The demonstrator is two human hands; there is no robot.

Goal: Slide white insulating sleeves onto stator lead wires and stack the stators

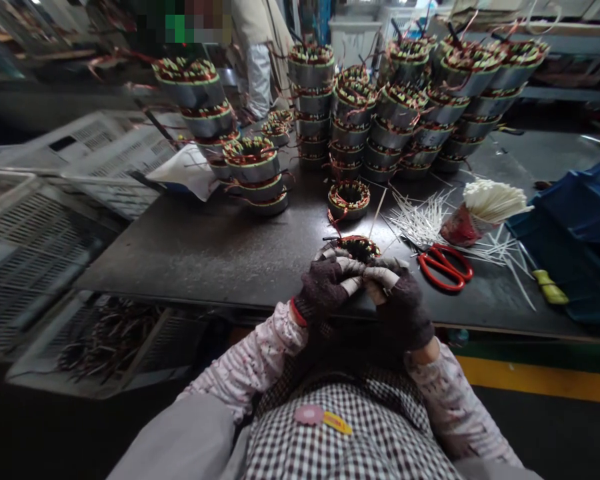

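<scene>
Note, at the front edge of the workbench [165, 247], a wound stator [359, 248], left hand [325, 283] and right hand [404, 305] at its near rim, taped fingers [381, 275] bent nearly closed; cannot tell their exact hold. See, on the workbench's right half, a red wrapper [459, 228] packed with white sticks [495, 199], then a blue bin [573, 217]; below its left end, a crate [167, 347] of dark, tangled pieces [107, 337].

No text clear enough to read
Only small red marks on the yellow clip [343, 427] on the checked apron [300, 457], like lettering but too small and blurred to make out.
</scene>
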